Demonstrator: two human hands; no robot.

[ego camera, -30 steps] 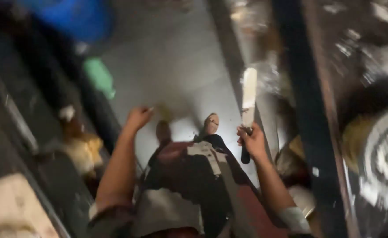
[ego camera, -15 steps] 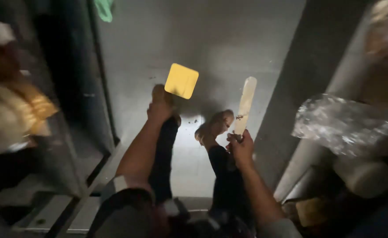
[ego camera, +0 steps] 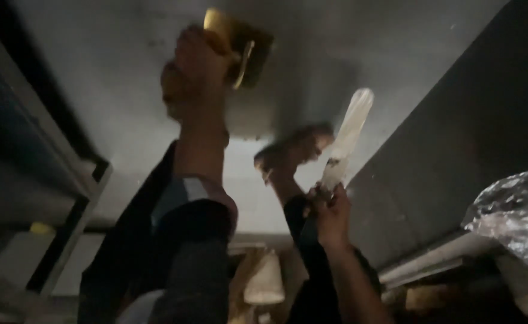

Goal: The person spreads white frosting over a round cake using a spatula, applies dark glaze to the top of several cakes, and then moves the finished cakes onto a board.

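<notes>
One pale knife [ego camera: 349, 139] stood in the closed right hand [ego camera: 331, 211], long axis tilted, tip pointing far and slightly right above the grey floor [ego camera: 120, 78]. The left hand [ego camera: 195, 66], blurred, gripped one yellow square pad [ego camera: 234, 42] at far centre.

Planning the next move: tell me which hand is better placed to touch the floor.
Probably left: the left hand, gripping the yellow pad, stretches out toward the floor; the right hand holds the pale blade back near the body.
</notes>
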